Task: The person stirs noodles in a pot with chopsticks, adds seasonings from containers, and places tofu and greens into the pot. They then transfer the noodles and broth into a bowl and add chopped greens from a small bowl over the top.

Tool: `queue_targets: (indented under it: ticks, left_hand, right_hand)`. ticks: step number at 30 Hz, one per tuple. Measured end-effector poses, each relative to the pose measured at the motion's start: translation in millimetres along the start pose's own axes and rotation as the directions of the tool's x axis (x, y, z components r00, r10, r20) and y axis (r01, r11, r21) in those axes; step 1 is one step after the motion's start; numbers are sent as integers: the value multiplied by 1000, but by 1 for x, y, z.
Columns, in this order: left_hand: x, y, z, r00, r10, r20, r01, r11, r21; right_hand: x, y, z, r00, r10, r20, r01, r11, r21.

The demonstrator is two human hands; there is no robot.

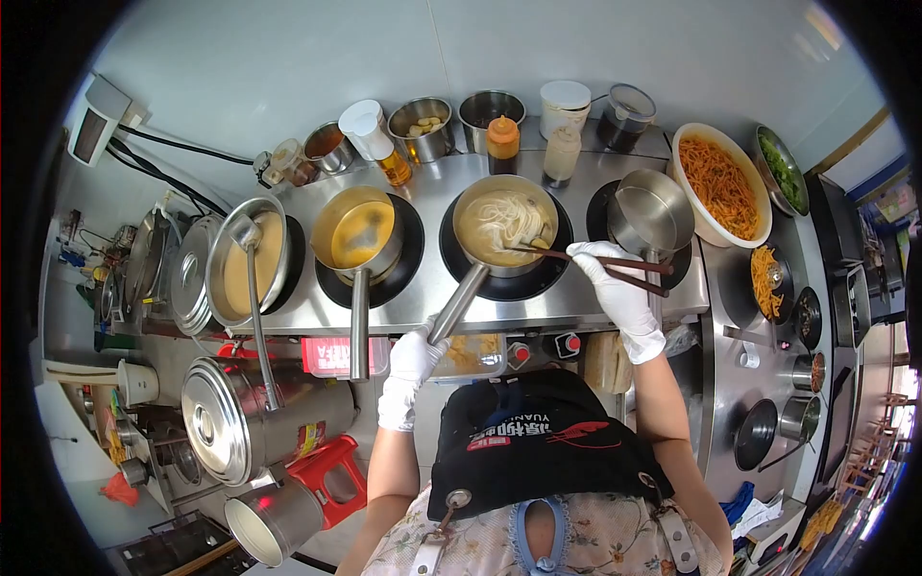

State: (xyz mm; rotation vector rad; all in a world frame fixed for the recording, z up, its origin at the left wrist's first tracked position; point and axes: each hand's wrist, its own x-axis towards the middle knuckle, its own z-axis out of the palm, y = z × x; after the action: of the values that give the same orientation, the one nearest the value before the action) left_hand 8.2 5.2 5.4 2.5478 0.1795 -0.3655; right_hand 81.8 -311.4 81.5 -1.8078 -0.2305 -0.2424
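Observation:
White gloves cover both hands. My left hand (pixel 415 355) is closed around the end of the handle of a steel saucepan (pixel 471 276) on the middle burner. Pale noodles (pixel 509 219) lie in cloudy broth inside this pan. A pair of dark chopsticks (pixel 629 262) is gripped in my right hand (pixel 615 293), their tips reaching into the broth at the pan's right side. To the left stands a second saucepan (pixel 359 317) with yellowish soup, its handle pointing toward me. Close beyond my right hand is a third steel saucepan (pixel 651 206), holding clear liquid.
A wide pan of tan broth with a ladle (pixel 254 298) sits at left. Squeeze bottles (pixel 502 146) and steel pots (pixel 421 120) line the back. Right of the burners stands a white tub of orange-red shreds (pixel 720 187). A lidded stockpot (pixel 216 418) and red stool (pixel 336 480) are lower left.

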Motion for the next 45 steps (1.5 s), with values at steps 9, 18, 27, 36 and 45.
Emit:
queue_targets:
  ticks: [9,18,27,36,45]
  left_hand:
    - [1,-4,2,1000,17,12,-17,1000,-1]
    - [-1,0,-1,1000,13,-3,-13,1000,-17]
    - [-1,2,-1,1000,13,2,-13,1000,-8]
    - [1,-2,1,1000,11,0,-11,1000,10]
    - [-3,4,-3,1000,1,-9,-1,1000,-18]
  right_hand:
    - [10,17,44,990,-3,138,-16,991,134]
    - [37,34,26,999,-37,21,36,999,31]
    - [18,0,-7,1000,23,-21,-24,996,-84]
    - [2,-12,11,995,20,96,-25,999,49]
    - [16,18,41,995,49,87,-62,987,152]
